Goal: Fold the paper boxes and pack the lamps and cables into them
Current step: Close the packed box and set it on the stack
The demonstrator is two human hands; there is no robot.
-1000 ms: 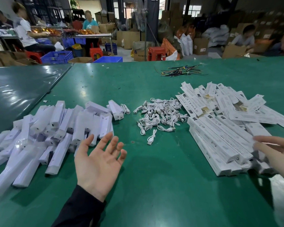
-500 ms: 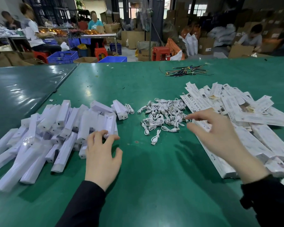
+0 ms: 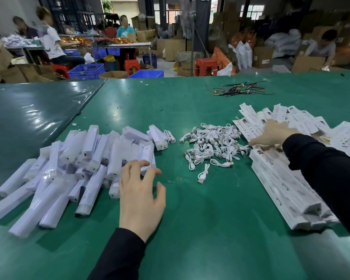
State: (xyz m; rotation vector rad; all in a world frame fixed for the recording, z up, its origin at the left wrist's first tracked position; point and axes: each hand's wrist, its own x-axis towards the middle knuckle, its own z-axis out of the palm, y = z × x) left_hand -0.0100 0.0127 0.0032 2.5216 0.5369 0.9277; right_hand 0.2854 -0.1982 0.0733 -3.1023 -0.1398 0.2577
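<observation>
Flat paper boxes [image 3: 271,168] under right hand [image 3: 275,132], beside cables [image 3: 212,144].

Bright overhead glare on the green table [image 3: 49,110]; edges bend, background blurred.

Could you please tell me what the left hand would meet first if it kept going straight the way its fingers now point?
Most likely the heap of white plastic-wrapped lamp bars. The left hand points away from the person with its fingertips already at the heap's near edge, though whether they touch it is unclear.
</observation>
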